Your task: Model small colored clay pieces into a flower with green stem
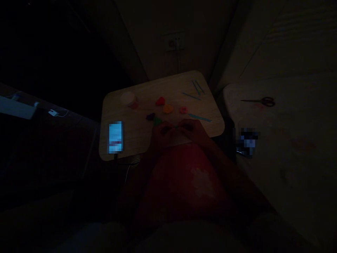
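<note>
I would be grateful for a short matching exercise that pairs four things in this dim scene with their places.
1. dark-bladed scissors
2. glowing rectangular screen
3. orange soft lump
4. green soft lump

A. beside the left hand
B. on the pale surface at right
C. near the left edge of the wooden table
D. between red and pink lumps

Pairs: 1-B, 2-C, 3-D, 4-A

Clay-like lumps (pixel 167 109): five, beyond the hands (pixel 162 131)
Blue strips (pixel 199 117): four, beyond right hand (pixel 194 130)
Tub (pixel 128 98): one, left
Lit phone (pixel 115 137): one, left
Scissors (pixel 268 102): one pair, right
</note>
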Action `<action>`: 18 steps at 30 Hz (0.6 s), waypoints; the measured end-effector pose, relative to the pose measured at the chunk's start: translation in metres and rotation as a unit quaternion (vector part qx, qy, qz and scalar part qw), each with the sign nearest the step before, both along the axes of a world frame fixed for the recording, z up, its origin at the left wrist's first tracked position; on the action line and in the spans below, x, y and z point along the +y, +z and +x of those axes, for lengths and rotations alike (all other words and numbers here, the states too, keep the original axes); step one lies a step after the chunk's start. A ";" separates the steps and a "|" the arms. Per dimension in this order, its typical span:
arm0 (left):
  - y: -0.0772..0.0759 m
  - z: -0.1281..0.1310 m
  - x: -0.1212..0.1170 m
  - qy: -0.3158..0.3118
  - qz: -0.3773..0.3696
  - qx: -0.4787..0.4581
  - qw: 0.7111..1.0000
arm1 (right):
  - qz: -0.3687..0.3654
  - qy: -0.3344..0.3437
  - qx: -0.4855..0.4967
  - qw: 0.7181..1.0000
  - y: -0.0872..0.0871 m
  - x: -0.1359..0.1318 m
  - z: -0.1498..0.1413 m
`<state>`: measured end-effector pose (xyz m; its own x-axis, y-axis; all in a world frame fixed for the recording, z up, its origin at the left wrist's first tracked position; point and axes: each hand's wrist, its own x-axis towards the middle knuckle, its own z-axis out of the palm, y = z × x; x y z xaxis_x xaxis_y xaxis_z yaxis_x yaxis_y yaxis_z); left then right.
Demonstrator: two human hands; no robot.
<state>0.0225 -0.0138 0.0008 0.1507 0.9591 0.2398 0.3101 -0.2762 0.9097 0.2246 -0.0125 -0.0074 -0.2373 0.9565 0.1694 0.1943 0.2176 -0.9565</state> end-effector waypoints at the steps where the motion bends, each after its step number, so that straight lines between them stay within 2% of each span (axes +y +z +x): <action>1: 0.000 0.000 0.000 0.000 0.001 -0.001 1.000 | -0.003 0.001 -0.002 1.000 0.000 0.000 0.000; 10: 0.000 0.000 0.000 -0.030 -0.014 -0.003 0.999 | 0.006 -0.004 -0.010 1.000 -0.004 0.001 0.002; 18: 0.000 0.000 0.001 -0.011 -0.026 -0.032 0.999 | -0.064 -0.007 0.049 0.997 -0.003 0.001 0.001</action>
